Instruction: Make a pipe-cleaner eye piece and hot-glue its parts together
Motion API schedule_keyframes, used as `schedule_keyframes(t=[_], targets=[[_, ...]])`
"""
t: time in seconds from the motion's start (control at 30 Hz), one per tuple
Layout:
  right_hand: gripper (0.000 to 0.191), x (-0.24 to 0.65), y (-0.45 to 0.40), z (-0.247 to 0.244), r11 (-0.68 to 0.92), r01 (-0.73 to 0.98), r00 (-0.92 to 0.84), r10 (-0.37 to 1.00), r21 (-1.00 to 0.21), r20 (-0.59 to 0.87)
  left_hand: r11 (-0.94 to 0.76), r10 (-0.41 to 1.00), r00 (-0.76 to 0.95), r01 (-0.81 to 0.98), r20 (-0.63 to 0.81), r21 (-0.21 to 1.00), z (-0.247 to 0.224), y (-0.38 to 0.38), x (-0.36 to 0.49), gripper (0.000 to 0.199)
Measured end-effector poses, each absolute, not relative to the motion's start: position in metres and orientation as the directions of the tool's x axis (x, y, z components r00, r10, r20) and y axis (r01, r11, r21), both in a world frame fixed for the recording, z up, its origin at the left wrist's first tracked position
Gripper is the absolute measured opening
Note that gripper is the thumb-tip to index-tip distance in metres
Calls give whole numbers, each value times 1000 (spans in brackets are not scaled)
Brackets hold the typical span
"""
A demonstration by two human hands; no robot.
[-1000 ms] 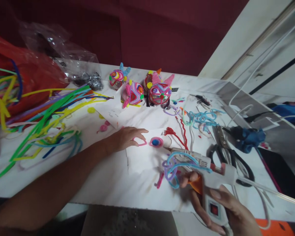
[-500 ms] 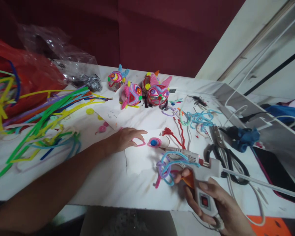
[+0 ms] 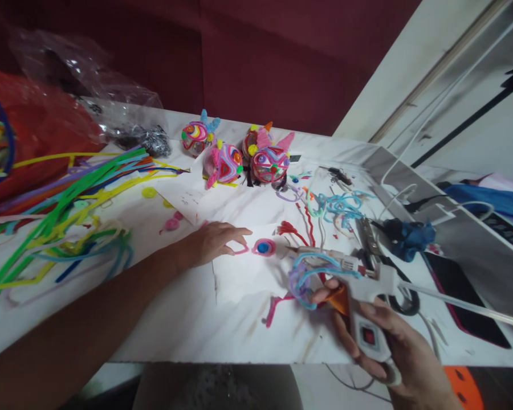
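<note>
My left hand (image 3: 211, 245) rests on a white sheet of paper (image 3: 243, 282), thumb and fingers pinching a bent pink pipe cleaner (image 3: 240, 250). Just right of it on the paper lies a pink coil (image 3: 272, 247) with a blue centre. A white hot glue gun (image 3: 376, 287) is gripped in my right hand (image 3: 393, 339), with a finger at its orange trigger (image 3: 339, 299). Its nozzle points left toward the coil, a small gap apart. Blue and purple pipe cleaner loops (image 3: 301, 279) lie against the gun's barrel, and a magenta piece (image 3: 273, 312) lies below them.
Several decorated fish-like balls (image 3: 271, 164) stand at the back. Long coloured pipe cleaners (image 3: 68, 199) spread over the left side, near a red bag (image 3: 43, 114). Red yarn (image 3: 293, 234), pliers (image 3: 370, 242), a blue cloth (image 3: 410, 239) and a phone (image 3: 465, 299) lie on the right.
The glue gun has moved right and slightly down, so its nozzle is farther from the blue-centred coil. The loops at its barrel moved with it. My left hand keeps its pinch beside the coil.
</note>
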State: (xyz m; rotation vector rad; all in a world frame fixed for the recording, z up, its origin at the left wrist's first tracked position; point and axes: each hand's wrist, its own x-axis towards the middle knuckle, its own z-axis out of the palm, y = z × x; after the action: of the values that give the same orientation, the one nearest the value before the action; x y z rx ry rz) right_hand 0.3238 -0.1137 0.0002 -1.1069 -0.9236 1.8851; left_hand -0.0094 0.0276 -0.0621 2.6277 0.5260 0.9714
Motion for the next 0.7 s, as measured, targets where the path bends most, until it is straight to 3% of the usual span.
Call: schedule_keyframes(t=[0.2, 0.3, 0.47, 0.53, 0.63, 0.7], targets=[[48, 354, -85, 13, -442, -123, -206, 887, -889, -413, -884, 447, 728, 269, 520, 383, -59, 28, -11, 48], [45, 368, -70, 21, -378, -38, -142, 918, -925, -369, -870, 471, 729, 289, 498, 400, -58, 28, -13, 44], [36, 405, -50, 46, -236, 124, 55, 972, -964, -231, -813, 547, 738, 356, 395, 460, -52, 26, -15, 39], [30, 422, -40, 60, -114, 254, 181, 981, -961, -69, -803, 561, 737, 374, 377, 465, -52, 26, -16, 39], [19, 445, -22, 79, -54, 578, 233, 967, -814, 101, -819, 540, 742, 357, 396, 449, -56, 29, -17, 41], [12, 457, -11, 86, -52, 825, 207, 954, -563, 215, -827, 531, 742, 347, 409, 443, -59, 31, -18, 42]])
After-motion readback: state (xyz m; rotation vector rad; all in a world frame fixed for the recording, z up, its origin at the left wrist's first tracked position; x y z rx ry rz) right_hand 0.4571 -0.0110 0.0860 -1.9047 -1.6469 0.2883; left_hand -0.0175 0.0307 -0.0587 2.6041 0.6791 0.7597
